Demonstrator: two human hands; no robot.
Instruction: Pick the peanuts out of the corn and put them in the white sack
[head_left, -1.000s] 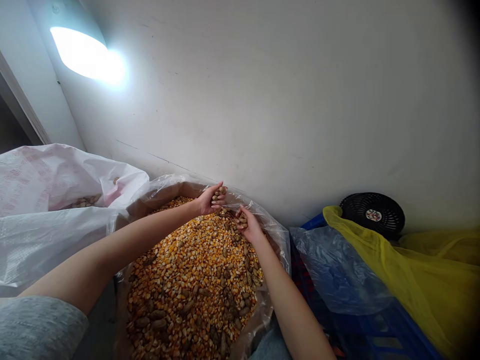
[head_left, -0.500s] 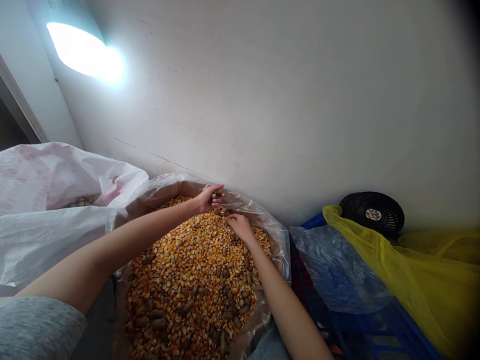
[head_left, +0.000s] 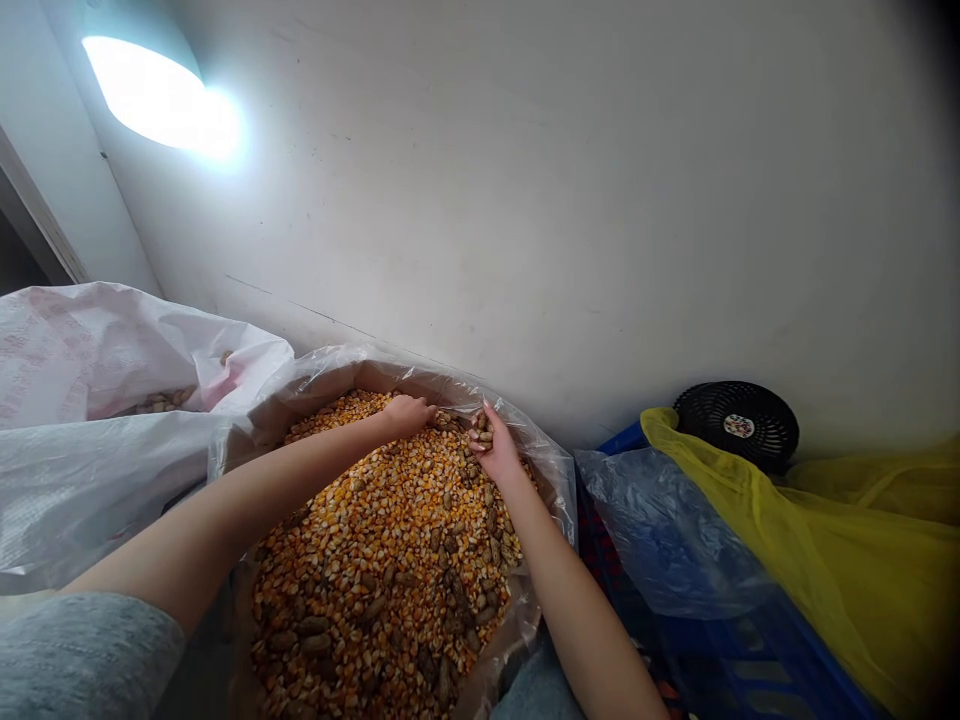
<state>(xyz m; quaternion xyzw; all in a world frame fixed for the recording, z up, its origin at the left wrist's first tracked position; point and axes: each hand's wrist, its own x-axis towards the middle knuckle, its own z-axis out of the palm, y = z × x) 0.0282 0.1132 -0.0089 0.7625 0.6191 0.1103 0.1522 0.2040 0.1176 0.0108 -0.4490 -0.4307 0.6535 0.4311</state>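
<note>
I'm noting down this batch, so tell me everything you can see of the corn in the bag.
The dried corn kernels are loose yellow-orange grains, heaped inside a clear plastic liner and mixed with brown in-shell peanuts. The left hand rests on the far side of the heap, and the right hand cups peanuts just above it.

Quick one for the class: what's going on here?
A person has both bare hands in a plastic-lined sack of dried corn kernels mixed with peanuts in their shells. The right hand holds a few peanuts in its fingers, while the left hand is pressed into the grain near the far edge. A white woven sack lies to the left.
</note>
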